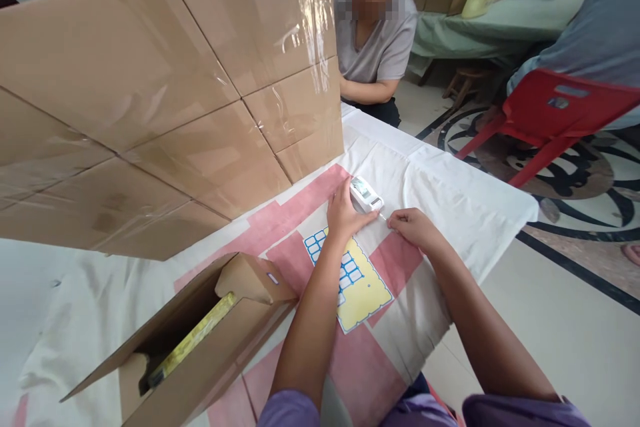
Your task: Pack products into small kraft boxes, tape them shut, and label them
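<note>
My left hand (345,213) lies on the table with its thumb and fingers round a small white device (367,193). The device has a rounded body and a grey, screen-like face. From its near end a thin, pale strip or stick (383,216) reaches toward my right hand (411,227), whose fingers are pinched closed on its end. What exactly the strip is, I cannot make out. Under my left wrist lies a yellow sheet (367,293) with white, blue-outlined squares, partly covered by my forearm.
An open cardboard box (200,347) with a yellow-edged item inside stands left of my arm. Taped cartons (200,73) are stacked like a wall behind it. A person (380,47) sits past the table's far end. A red chair (560,113) stands right.
</note>
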Demonstrator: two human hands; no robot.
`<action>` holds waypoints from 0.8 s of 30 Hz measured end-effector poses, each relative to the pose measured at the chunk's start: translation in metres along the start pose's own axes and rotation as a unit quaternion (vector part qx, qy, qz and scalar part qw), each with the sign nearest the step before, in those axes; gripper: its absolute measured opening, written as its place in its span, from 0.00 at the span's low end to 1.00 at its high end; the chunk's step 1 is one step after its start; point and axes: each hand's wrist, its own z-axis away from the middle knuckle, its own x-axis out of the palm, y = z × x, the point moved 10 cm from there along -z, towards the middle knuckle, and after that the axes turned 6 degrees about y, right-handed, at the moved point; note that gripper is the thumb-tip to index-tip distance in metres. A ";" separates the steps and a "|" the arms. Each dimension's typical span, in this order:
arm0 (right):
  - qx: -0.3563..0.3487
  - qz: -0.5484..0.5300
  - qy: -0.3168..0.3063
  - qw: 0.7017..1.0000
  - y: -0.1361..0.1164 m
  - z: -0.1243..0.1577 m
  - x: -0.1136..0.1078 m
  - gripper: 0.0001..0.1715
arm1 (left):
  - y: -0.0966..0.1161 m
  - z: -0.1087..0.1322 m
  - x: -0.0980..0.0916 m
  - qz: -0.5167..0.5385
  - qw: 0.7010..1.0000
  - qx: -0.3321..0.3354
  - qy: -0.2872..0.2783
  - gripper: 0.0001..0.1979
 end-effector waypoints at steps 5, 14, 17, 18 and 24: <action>-0.019 -0.035 -0.013 0.999 -0.004 0.009 0.001 0.18 | 0.000 -0.001 -0.001 0.025 1.000 -0.001 -0.009 0.55; -0.141 -0.108 -0.074 0.981 -0.087 0.079 0.027 0.19 | 0.098 0.012 -0.093 0.241 0.963 0.108 0.059 0.26; -0.188 -0.099 -0.088 0.973 -0.110 0.099 0.043 0.19 | 0.113 0.011 -0.143 0.346 0.920 0.135 0.126 0.21; -0.199 -0.098 -0.089 0.971 -0.114 0.103 0.049 0.19 | 0.112 0.009 -0.155 0.363 0.910 0.134 0.149 0.21; -0.178 -0.121 -0.107 0.971 -0.104 0.115 0.084 0.18 | 0.069 0.031 -0.169 0.378 0.887 0.004 0.266 0.19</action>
